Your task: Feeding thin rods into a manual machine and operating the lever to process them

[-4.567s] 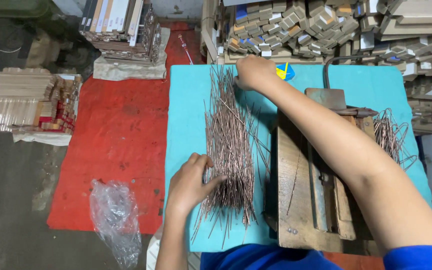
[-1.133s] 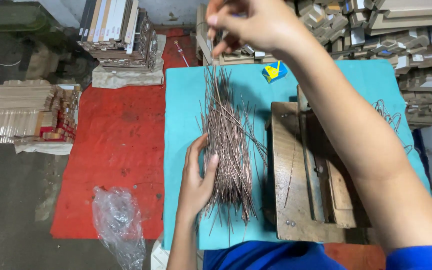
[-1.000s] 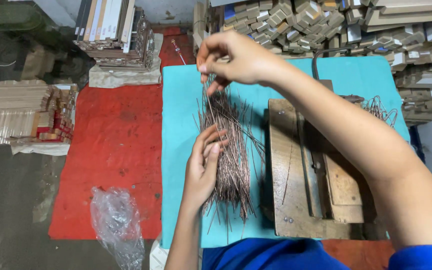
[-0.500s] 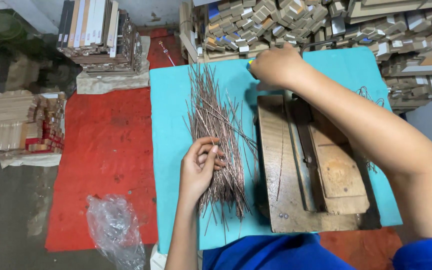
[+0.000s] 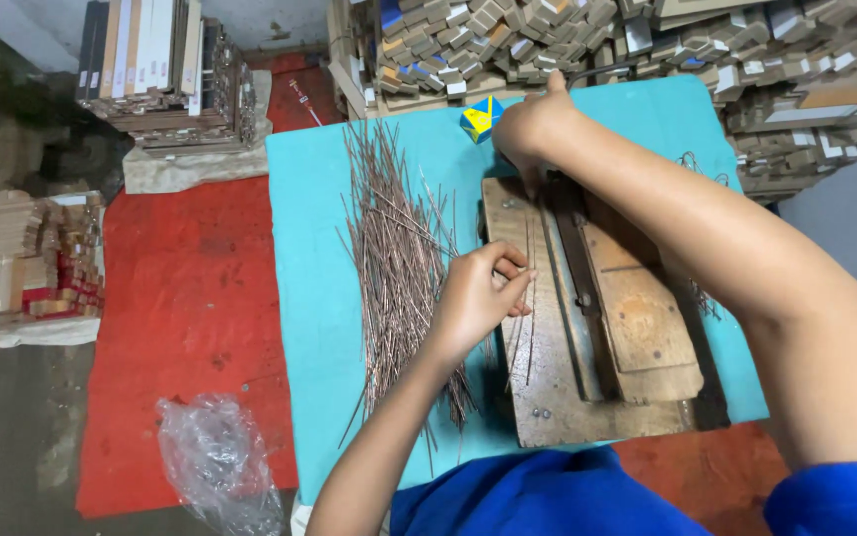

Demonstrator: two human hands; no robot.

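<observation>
Thin metal rods [image 5: 394, 263]: heaped left of wooden jig [image 5: 587, 318]. Left hand [image 5: 478, 298] grip pinched on a few rods [image 5: 526, 328] over jig; right hand [image 5: 533, 124] grip closed on jig's far end.

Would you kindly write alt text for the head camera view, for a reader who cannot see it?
A person's left hand pinches a few thin metal rods over a worn wooden jig, while the right hand rests at its far end. A loose pile of rods lies on a turquoise cloth, with stacked small boxes behind.
</observation>
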